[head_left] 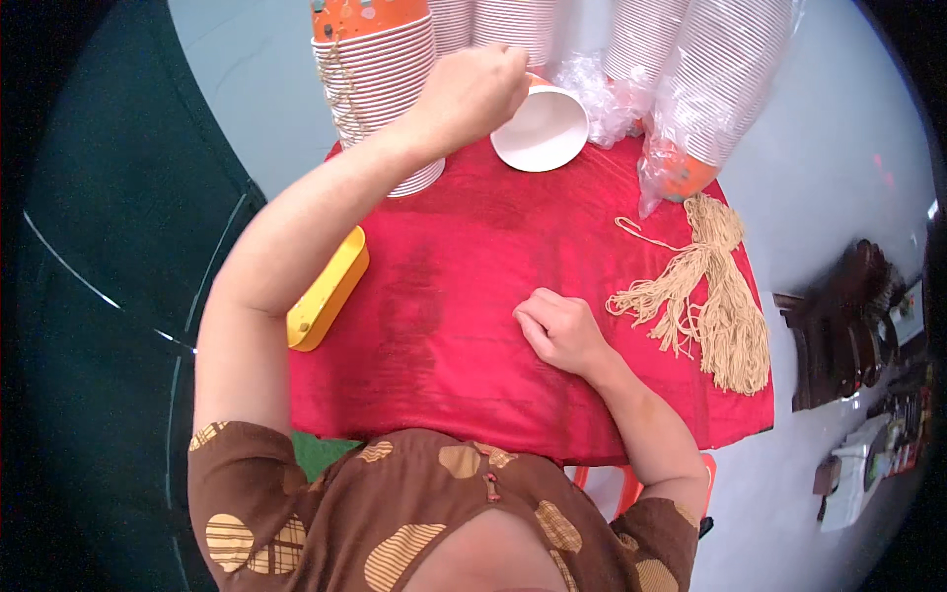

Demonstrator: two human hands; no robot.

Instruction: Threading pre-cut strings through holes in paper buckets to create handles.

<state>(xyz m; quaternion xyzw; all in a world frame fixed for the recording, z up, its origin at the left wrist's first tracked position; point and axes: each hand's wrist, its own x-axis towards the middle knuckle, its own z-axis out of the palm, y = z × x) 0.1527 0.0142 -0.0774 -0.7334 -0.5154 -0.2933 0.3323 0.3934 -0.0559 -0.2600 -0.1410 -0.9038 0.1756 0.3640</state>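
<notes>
My left hand (480, 91) is raised at the far side of the table, its fingers closed. Just beyond and below it, a white-lined paper tub (543, 130) with an orange outside lies tilted, its mouth toward me. Whether the fingers grip the tub or something thin on it is hidden. My right hand (562, 331) rests on the red cloth (464, 326), fingers curled, nothing showing in them. To its right lies a bundle of tan cords (715, 296), one strand straying left. Left of my left hand stands a tall stack of paper tubs (380, 89), with cord loops down its side.
More nested tub stacks stand along the back, one in a clear plastic bag (715, 109). Crumpled clear plastic (602, 99) lies between them. A long yellow container (330, 296) sits at the left edge, partly behind my left arm. A red-framed stool (631, 483) shows below the table.
</notes>
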